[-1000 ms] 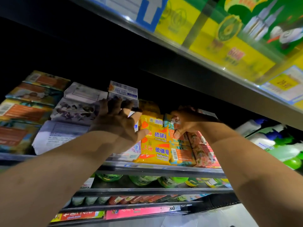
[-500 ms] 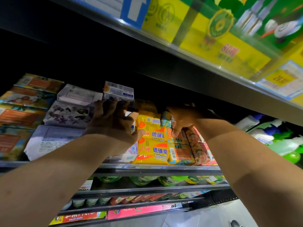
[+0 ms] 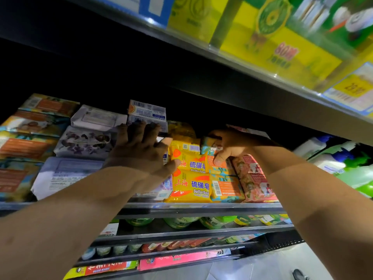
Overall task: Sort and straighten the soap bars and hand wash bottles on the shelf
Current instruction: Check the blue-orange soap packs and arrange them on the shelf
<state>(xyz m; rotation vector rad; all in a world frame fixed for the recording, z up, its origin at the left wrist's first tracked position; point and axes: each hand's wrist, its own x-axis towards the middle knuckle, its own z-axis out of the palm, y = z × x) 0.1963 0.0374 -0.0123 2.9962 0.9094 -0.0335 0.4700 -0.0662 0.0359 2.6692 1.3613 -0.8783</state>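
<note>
The sulfur soap packs between the left hand and the right hand are yellow with orange-red swirls and blue lettering. The small soap bar pinched by the right hand is teal patterned with orange. Right of that hand are pink soap packs printed with cartoon figures and green hand wash bottles with white and blue tops, and left of the left hand are white wrappers with purple flowers.

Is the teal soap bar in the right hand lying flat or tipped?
Tipped: the right hand pinches the teal soap bar, slanted above the flat stack.
</note>
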